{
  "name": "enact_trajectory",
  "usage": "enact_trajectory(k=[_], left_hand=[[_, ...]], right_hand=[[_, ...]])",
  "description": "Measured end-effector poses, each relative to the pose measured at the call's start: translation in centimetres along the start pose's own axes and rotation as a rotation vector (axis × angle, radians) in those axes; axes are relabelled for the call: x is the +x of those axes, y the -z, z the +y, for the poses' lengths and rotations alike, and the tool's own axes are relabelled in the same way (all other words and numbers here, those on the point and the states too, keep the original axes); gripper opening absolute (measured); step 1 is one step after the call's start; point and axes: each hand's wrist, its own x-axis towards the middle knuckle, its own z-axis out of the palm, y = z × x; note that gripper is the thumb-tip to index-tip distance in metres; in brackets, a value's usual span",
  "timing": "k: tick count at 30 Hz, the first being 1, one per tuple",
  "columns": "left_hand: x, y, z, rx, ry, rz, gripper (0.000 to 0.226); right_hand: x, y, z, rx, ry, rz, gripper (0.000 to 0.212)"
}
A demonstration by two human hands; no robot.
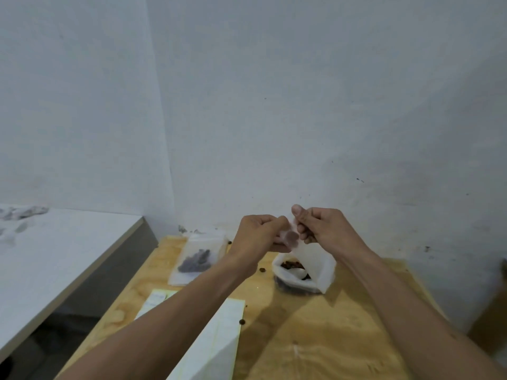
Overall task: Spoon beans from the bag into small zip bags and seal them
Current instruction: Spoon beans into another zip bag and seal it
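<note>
Both hands are raised above the wooden table (315, 338), holding one small clear zip bag (291, 237) between them. My left hand (260, 234) pinches its left side and my right hand (321, 226) pinches its top right, thumb up. A few brown beans show through the plastic. Below the hands stands the open white bean bag (304, 272) with brown beans and a pale spoon inside it. A filled small zip bag (196, 259) with dark beans lies flat at the table's far left.
A stack of empty zip bags (219, 344) lies at the near left under my left forearm. Loose beans (242, 321) are scattered on the wood. A white counter (55, 256) runs along the left. The wall stands close behind the table.
</note>
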Motion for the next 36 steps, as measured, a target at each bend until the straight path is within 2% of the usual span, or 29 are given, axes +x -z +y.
enact_trajectory(k=[9, 14, 18, 20, 22, 23, 24, 25, 26, 28, 31, 36], left_hand=[[0.4, 0.0, -1.2, 0.192, -0.138, 0.236, 0.029], [1.1, -0.2, -2.2, 0.265, -0.195, 0.354, 0.038], [0.8, -0.5, -2.3, 0.375, -0.296, 0.367, 0.030], [0.4, -0.3, -2.2, 0.442, -0.369, 0.309, 0.023], [0.2, 0.8, -1.9, 0.471, -0.355, 0.139, 0.016], [0.2, 1.5, -1.6, 0.515, -0.304, 0.021, 0.034], [0.1, 2.3, -1.2, 0.572, -0.252, -0.097, 0.062], [0.1, 2.9, -0.8, 0.645, -0.210, -0.192, 0.089], [-0.1, 3.4, -0.2, 0.716, -0.205, -0.273, 0.106], [0.1, 4.1, 0.0, 0.799, -0.242, -0.375, 0.110], [0.6, 4.8, -0.4, 0.836, -0.242, -0.336, 0.098], [1.0, 5.0, -1.6, 1.070, -0.330, -0.277, 0.104]], right_hand=[[0.8, -1.0, 0.6, 0.003, -0.027, -0.127, 0.033], [0.7, -1.4, 0.7, -0.023, -0.077, -0.111, 0.030], [0.6, -2.2, -0.1, 0.011, -0.155, -0.041, 0.021], [0.7, -2.0, -0.6, -0.011, -0.186, 0.016, 0.022], [0.6, -1.6, -0.9, -0.004, -0.200, 0.024, 0.013], [0.6, -1.4, -1.0, 0.003, -0.205, 0.021, 0.007], [0.5, -1.3, -1.0, 0.007, -0.208, 0.017, 0.005], [0.4, -1.2, -1.0, 0.024, -0.209, 0.005, 0.006], [0.5, -1.3, -0.8, 0.044, -0.207, -0.020, 0.010], [0.4, -1.4, -0.4, 0.051, -0.191, -0.100, 0.022], [0.2, -1.5, -0.3, -0.112, -0.154, -0.147, 0.029], [0.3, -1.2, 0.0, -0.427, -0.179, 0.003, 0.027]])
